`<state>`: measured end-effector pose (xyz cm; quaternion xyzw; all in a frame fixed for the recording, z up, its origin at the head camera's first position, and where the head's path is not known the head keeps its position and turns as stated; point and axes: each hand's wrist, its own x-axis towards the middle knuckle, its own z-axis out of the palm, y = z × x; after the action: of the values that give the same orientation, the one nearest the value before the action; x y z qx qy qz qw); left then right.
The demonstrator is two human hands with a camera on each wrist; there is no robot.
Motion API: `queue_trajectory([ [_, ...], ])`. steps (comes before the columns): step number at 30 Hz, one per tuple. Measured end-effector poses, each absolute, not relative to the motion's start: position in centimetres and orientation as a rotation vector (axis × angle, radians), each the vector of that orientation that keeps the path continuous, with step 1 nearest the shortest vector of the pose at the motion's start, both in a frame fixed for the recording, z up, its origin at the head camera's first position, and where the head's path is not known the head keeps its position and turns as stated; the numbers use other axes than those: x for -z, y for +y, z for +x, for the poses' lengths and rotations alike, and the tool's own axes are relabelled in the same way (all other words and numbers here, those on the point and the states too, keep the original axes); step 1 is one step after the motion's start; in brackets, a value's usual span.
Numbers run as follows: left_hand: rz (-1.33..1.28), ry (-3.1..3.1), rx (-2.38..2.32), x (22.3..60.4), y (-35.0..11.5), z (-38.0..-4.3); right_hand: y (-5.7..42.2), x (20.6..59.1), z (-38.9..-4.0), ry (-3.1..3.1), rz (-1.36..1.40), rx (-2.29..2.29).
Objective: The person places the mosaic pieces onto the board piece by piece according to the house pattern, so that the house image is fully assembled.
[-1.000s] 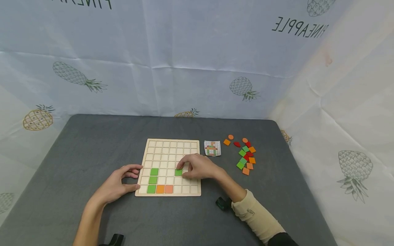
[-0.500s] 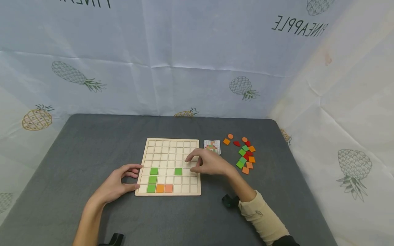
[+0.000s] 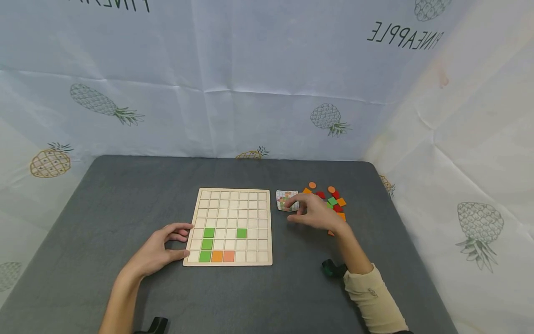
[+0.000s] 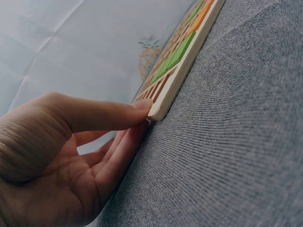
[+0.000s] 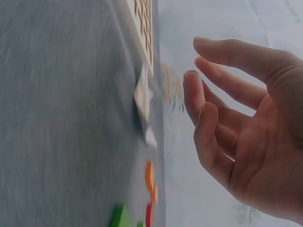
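Observation:
A wooden grid board (image 3: 224,204) lies on the table, with green tiles (image 3: 207,244) up its left part, an orange tile (image 3: 217,256) and a salmon tile (image 3: 228,256) in the front row. One more green tile (image 3: 241,233) sits alone further right. My left hand (image 3: 160,247) touches the board's left edge, its thumb tip on the front corner in the left wrist view. My right hand (image 3: 314,211) hovers beside the small pattern card (image 3: 283,195), holding nothing, its fingers loosely bent and apart in the right wrist view (image 5: 246,123). It partly hides the card and some loose pieces.
Loose red, green and orange pieces (image 3: 337,197) are scattered right of the card, squares and round ones among them. The grey table (image 3: 250,297) meets a pineapple-print cloth (image 3: 258,116) behind it.
My right hand has left the lone green tile, now lying in its cell, and moved right off the board towards the loose pieces. The left hand has stayed at the board's edge.

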<state>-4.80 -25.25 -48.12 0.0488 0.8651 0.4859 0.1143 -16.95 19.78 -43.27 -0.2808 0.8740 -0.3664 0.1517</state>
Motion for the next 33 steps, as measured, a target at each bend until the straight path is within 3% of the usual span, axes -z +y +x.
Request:
queue_trajectory([
  [18,0.139,2.538,-1.420,48.1,-25.2,-4.7,28.0,43.9,-17.9,2.589,-0.509,1.081],
  [33,0.142,2.534,-1.430,48.2,-25.2,-4.7,30.7,45.8,-18.9,2.625,-0.438,1.031],
])
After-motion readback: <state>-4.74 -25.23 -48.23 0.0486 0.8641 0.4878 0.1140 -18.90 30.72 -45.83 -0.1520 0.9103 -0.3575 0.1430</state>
